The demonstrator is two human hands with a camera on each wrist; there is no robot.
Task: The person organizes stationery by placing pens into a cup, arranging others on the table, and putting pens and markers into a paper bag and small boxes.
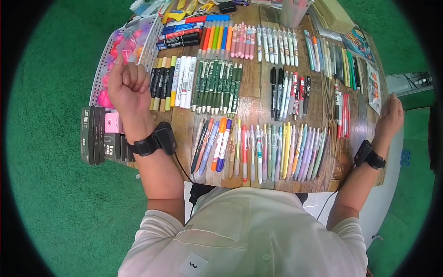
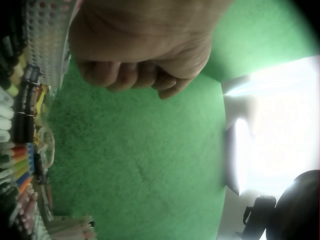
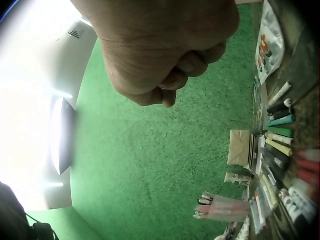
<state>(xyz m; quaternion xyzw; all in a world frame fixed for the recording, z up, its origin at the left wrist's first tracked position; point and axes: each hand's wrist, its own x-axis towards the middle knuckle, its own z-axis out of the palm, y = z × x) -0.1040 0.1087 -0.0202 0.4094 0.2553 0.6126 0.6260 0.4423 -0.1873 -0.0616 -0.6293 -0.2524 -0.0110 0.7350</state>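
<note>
My left hand is raised at the table's left side, its fingers curled with nothing in them. It overlaps the white perforated basket of pink pompom-like items in the head view, and dual-tip markers lie just to its right. Over the right edge, my right hand is also raised, fingers curled and empty, beside a clear packet with orange prints. Between the hands, pens lie in rows: green patterned pens, black pens, red pens, and pastel pens along the front.
Dark boxes stand at the left edge below the basket. Toward the back are thick markers, scissors with yellow handles, a translucent cup of pens and a beige paper stack. Cables hang from both wrist cameras.
</note>
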